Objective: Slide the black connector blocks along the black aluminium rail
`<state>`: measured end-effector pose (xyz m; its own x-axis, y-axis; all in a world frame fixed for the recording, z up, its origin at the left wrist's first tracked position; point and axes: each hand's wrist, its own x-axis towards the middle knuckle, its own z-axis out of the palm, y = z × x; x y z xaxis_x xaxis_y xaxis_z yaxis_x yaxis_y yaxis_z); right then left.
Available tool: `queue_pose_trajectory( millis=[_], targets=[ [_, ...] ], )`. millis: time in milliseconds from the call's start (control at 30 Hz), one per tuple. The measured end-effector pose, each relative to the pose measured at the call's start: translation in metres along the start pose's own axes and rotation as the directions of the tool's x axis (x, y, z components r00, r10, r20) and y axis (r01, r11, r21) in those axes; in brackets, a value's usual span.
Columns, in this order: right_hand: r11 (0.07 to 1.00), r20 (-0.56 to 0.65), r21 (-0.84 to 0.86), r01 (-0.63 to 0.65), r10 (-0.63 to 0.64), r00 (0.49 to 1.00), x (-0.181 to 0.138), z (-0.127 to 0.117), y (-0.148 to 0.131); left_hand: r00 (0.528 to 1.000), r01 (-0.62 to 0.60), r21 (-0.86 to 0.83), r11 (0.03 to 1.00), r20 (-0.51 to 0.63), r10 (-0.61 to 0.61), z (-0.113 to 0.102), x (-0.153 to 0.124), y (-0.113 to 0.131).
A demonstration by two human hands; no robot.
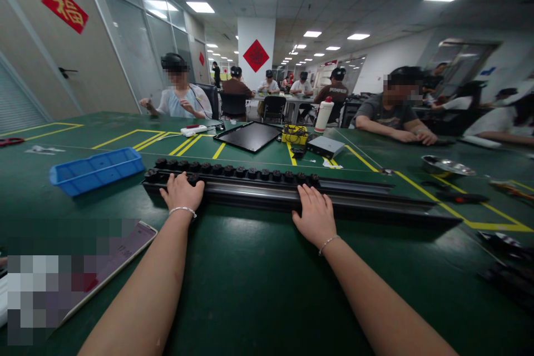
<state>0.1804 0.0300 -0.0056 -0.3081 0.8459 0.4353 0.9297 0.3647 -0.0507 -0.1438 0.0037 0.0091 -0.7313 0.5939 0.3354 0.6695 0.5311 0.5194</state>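
Observation:
A long black rail [254, 192] with a channel along it lies across the table before me. My left hand [182, 193] grips it near its left end, fingers curled over the top and thumb toward the right. Further right, my right hand [315, 212] holds the same rail, with fingers laid over the top and the thumb at the near side. Behind it, a row of several black knob-like pieces [241, 172] runs along a second black strip. What lies under my fingers is hidden.
A blue plastic bin [98, 169] stands at left, with a phone [125, 253] nearer me. Beyond the rail are a black flat panel [249, 136], a yellow box [294, 134], a grey box [326, 146] and a white bottle [324, 115]. A metal bowl [447, 166] sits right. People sit across the table.

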Motion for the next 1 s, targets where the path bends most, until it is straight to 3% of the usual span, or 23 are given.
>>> queue_pose_trajectory(
  millis=[1000],
  targets=[
    [0.999, -0.013, 0.038, -0.014, 0.015, 1.000, 0.0001, 0.0016, -0.0007, 1.000, -0.007, 0.038, 0.999, 0.012, 0.007, -0.0037, 0.0017, 0.0031]
  ],
)
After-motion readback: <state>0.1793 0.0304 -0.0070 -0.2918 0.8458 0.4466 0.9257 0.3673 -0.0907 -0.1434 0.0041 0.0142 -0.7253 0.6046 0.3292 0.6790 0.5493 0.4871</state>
